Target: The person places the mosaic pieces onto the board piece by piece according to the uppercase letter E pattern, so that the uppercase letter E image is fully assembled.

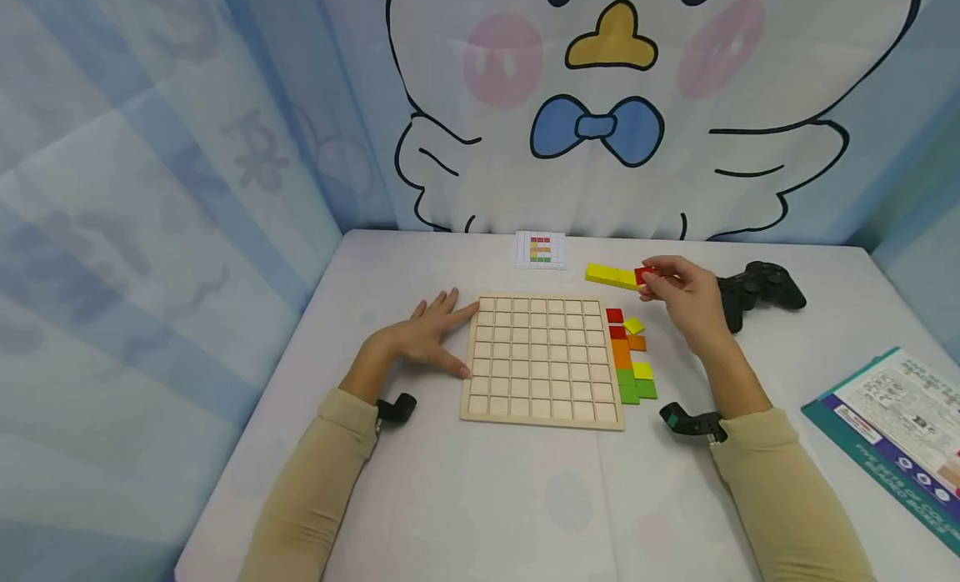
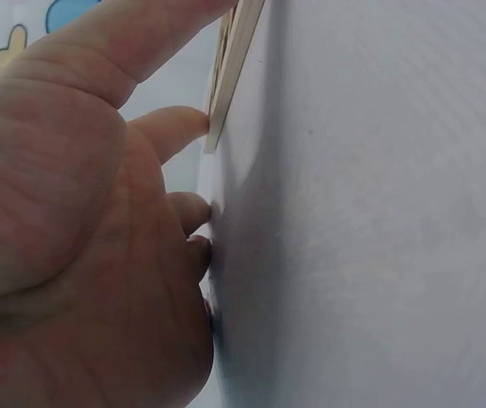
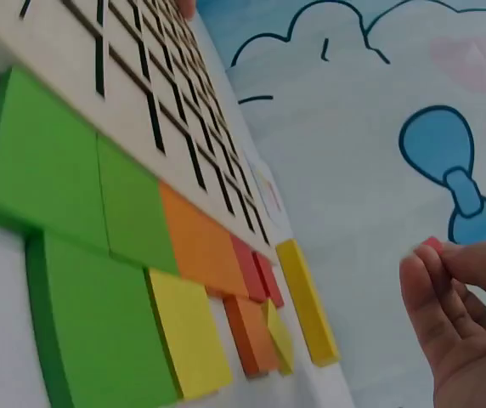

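On the table lies a wooden grid board (image 1: 542, 424). My left hand (image 1: 429, 336) has thumb and forefinger spread along its left edge; in the left wrist view the forefinger (image 2: 179, 127) meets the board's wooden side (image 2: 236, 72). Beyond the board's far right corner, my right hand (image 1: 686, 298) pinches a small red tile (image 1: 642, 275) between thumb and fingertips. The right wrist view shows only a sliver of that red tile (image 3: 432, 244). Just left of this hand is a row of yellow tiles (image 1: 609, 274). Green tiles (image 3: 52, 161), orange, red and yellow ones line the board's right side.
Behind the board lies a small card (image 1: 522, 253) with a coloured block pattern. A black game controller (image 1: 768, 286) sits right of my right hand. At the table's right edge is a printed teal-bordered box or booklet (image 1: 862, 449). A patterned curtain hangs behind.
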Demonstrator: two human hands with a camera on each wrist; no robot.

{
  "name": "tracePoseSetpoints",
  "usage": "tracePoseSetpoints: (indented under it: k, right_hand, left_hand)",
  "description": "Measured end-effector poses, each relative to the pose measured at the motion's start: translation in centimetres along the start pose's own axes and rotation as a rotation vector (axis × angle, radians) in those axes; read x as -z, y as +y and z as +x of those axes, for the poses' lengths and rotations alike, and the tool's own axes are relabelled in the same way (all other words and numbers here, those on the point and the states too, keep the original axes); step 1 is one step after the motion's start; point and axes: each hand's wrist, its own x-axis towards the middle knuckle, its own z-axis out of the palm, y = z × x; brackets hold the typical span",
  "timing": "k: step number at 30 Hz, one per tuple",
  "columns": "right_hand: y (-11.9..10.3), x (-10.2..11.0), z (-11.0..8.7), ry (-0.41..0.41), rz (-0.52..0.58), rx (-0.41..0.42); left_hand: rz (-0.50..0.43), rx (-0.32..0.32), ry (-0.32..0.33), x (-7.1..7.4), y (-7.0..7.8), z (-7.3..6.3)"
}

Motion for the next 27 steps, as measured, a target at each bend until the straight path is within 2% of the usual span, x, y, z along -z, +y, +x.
tracePoseSetpoints:
  k: [3, 5, 13, 20, 23, 27]
  right_hand:
    - [-1.1, -1.0, -0.1, -0.091, 0.064, 0.0]
    - [-1.9, -1.9, -0.2, -0.138, 0.069, 0.022]
    - [-3.8, -5.8, 0.6, -0.292, -0.197, 0.226]
    - [-4.0, -9.4, 1.1, -0.445, -0.366, 0.3]
    - [-4.2, -10.3, 1.2, -0.47, -0.388, 0.325]
    - [-4.3, -11.1, 1.5, -0.485, -0.383, 0.289]
  left_hand:
    - [0.001, 0.004, -0.001, -0.1, -0.1, 0.0]
    - [0.004, 0.005, -0.004, -0.2, -0.1, 0.0]
    - [0.011, 0.011, 0.009, -0.2, 0.0, 0.1]
    - [0.007, 0.024, -0.001, -0.2, 0.1, -0.3]
    - [0.016, 0.024, 0.009, -0.1, 0.1, -0.2]
    - [0.023, 0.018, 0.013, -0.2, 0.2, 0.1]
